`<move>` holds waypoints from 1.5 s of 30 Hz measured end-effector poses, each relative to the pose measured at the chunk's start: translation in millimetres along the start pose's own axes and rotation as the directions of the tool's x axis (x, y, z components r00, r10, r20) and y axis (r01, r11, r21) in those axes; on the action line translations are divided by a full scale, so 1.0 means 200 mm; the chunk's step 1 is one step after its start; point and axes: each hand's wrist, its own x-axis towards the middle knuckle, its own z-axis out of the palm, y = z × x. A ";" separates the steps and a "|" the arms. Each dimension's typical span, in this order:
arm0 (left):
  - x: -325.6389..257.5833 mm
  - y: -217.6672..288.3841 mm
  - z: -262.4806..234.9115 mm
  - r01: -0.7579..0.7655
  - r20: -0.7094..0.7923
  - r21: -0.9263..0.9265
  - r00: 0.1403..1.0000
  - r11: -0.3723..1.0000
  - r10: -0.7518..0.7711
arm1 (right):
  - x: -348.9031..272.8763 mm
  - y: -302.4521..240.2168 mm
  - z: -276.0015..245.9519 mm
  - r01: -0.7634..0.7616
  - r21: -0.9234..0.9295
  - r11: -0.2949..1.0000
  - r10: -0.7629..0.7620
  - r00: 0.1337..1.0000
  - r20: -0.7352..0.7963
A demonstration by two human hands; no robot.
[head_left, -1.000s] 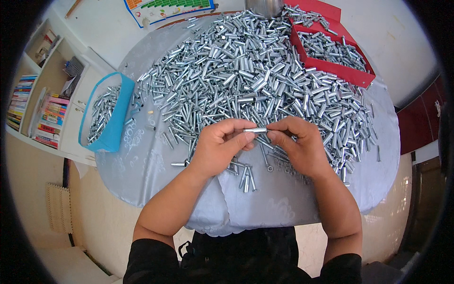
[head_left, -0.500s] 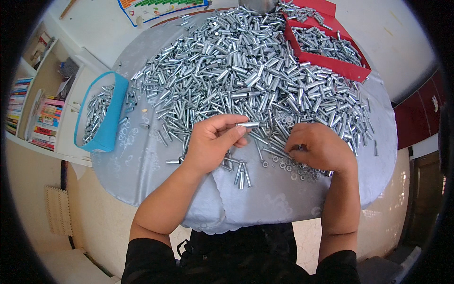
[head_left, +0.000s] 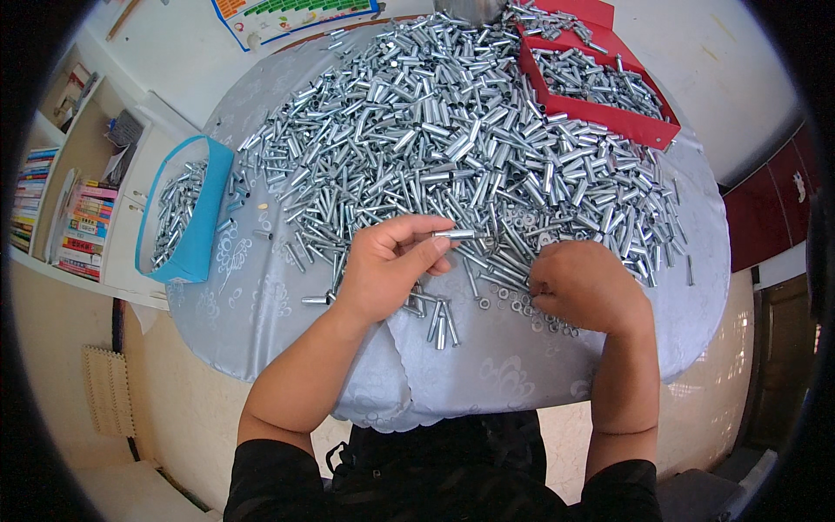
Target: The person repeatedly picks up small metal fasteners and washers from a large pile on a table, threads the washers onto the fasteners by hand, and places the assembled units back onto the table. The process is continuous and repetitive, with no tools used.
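Note:
Between the thumb and fingers of my left hand [head_left: 387, 270] lies a shiny metal sleeve anchor [head_left: 459, 234], held level with its free end pointing right. My right hand [head_left: 587, 287] is over the small nuts and washers [head_left: 537, 324] at the near edge of the pile, fingers curled down and closed. Whatever its fingertips pinch is hidden behind the hand. Beyond both hands spreads a big heap of loose metal sleeves and bolts [head_left: 417, 130]. A few bolts and sleeves [head_left: 441, 326] lie in front of my left hand.
A blue fabric bin [head_left: 204, 226] holding metal sleeves stands at the left of the cloth-covered round table [head_left: 287, 339]. At the far right sits an open red box [head_left: 609, 122] full of metal parts. Behind the heap is a metal container [head_left: 474, 9]. Bookshelves [head_left: 96, 187] stand left.
My right hand has shifted slightly toward me and turned, its fingers now pointing further down into the nuts and washers. My left hand keeps the sleeve anchor in almost the same place.

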 end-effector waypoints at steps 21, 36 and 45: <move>0.00 0.02 0.01 0.104 0.074 -0.095 0.993 0.990 -0.097 | 0.18 -0.06 0.08 -0.055 0.980 0.194 0.282 0.959 -0.002; 0.01 0.00 0.01 0.092 0.048 -0.090 0.995 0.992 -0.088 | 0.20 -0.10 0.12 0.074 0.987 0.146 0.358 0.926 -0.122; 0.01 0.00 0.00 0.083 0.060 -0.104 0.995 0.991 -0.077 | 0.18 -0.11 0.08 0.040 0.940 0.339 0.306 0.940 -0.151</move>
